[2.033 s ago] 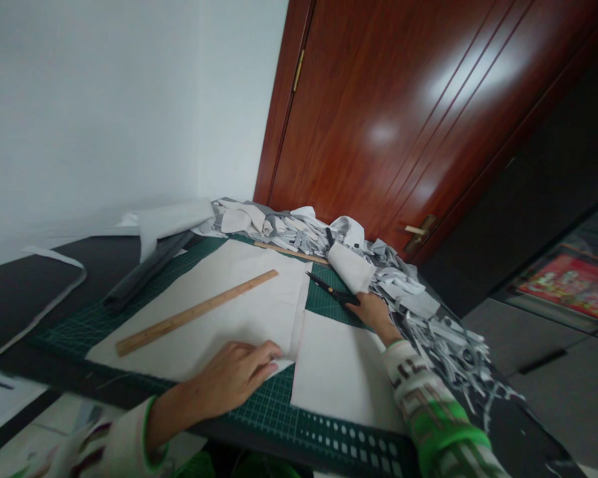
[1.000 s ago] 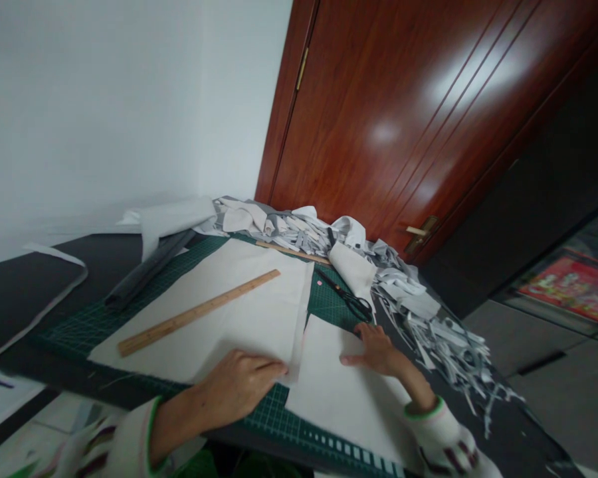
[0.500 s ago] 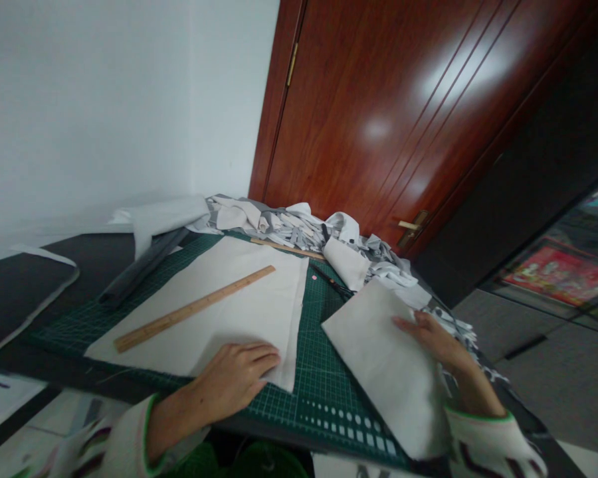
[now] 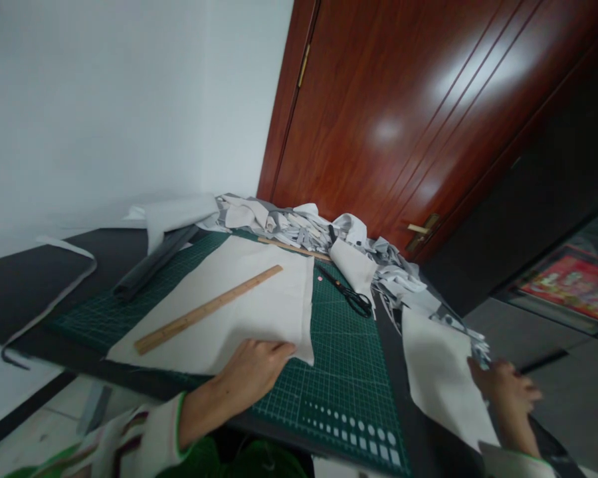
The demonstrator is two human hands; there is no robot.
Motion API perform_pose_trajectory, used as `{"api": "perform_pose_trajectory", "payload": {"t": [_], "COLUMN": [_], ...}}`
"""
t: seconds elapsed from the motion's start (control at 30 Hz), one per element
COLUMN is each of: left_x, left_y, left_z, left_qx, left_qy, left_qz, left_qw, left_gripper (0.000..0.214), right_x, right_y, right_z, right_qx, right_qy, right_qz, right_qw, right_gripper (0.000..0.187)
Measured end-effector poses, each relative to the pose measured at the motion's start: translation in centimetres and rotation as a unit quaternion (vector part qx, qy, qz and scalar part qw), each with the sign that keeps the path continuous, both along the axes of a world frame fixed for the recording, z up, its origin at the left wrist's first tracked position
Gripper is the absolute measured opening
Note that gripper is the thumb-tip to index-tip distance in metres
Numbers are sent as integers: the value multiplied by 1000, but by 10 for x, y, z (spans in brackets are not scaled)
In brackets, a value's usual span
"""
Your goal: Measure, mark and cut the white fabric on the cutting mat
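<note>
A large white fabric sheet (image 4: 239, 305) lies on a green cutting mat (image 4: 343, 372), with a wooden ruler (image 4: 206, 310) laid diagonally across it. My left hand (image 4: 254, 372) rests flat on the sheet's near corner, fingers stretched out. At the right table edge, my right hand (image 4: 503, 392) lies on a smaller cut piece of white fabric (image 4: 441, 375) resting over grey scraps; its fingers are blurred. Black scissors (image 4: 349, 295) lie on the mat beyond, untouched.
A heap of grey and white fabric scraps (image 4: 379, 265) runs along the far and right edges of the black table (image 4: 50, 279). A dark fabric roll (image 4: 152, 265) lies at the mat's left. A brown door (image 4: 403, 119) stands behind.
My right hand left the scissors, took the small cut fabric piece off the mat and carried it right to the table edge. My left hand stayed on the large sheet.
</note>
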State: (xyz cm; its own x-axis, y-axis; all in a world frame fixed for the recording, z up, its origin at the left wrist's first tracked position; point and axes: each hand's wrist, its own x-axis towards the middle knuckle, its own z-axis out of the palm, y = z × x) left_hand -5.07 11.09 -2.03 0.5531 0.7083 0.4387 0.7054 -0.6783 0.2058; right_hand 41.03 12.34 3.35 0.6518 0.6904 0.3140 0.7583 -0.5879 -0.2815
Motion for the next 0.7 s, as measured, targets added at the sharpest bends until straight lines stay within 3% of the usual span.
{"api": "perform_pose_trajectory", "payload": {"t": [0.03, 0.07, 0.1, 0.17, 0.27, 0.3, 0.37, 0.43, 0.53, 0.6, 0.7], "left_x": [6, 12, 20, 36, 60, 66, 71, 66, 37, 9, -41], "left_y": [0, 0, 0, 0, 0, -1, -4, -8, -11, -6, 13], "left_z": [4, 9, 14, 23, 27, 27, 25, 26, 34, 43, 47], "left_qx": [-13, -26, -38, -63, -103, -113, -124, -126, -124, -113, -78], "left_qy": [1, -6, -21, -41, -19, -8, 10, 12, -19, -41, -42], "left_qz": [14, 28, 40, 50, 46, 37, 13, -29, -93, -66, 25], "left_qw": [1000, 999, 998, 996, 993, 993, 992, 992, 988, 991, 996], "left_gripper": [26, 24, 24, 24, 26, 25, 19, 17, 42, 46, 50], "right_x": [-14, -31, -53, -105, -181, -202, -231, -245, -245, -235, -209], "right_y": [-2, -4, -8, -17, -31, -34, -35, -30, -19, -13, -8], "right_z": [-2, -3, -4, -5, -13, -17, -28, -39, -49, -51, -48], "right_qx": [-4, -17, -26, -73, -118, -110, -77, -37, 8, 24, 36], "right_qy": [49, 130, 234, 400, 548, 577, 604, 613, 612, 604, 590], "right_qz": [20, 84, 179, 317, 386, 391, 368, 330, 292, 279, 277], "right_qw": [999, 988, 955, 857, 733, 708, 702, 717, 735, 746, 758], "right_gripper": [43, 43, 46, 58, 65, 65, 62, 60, 57, 53, 47]}}
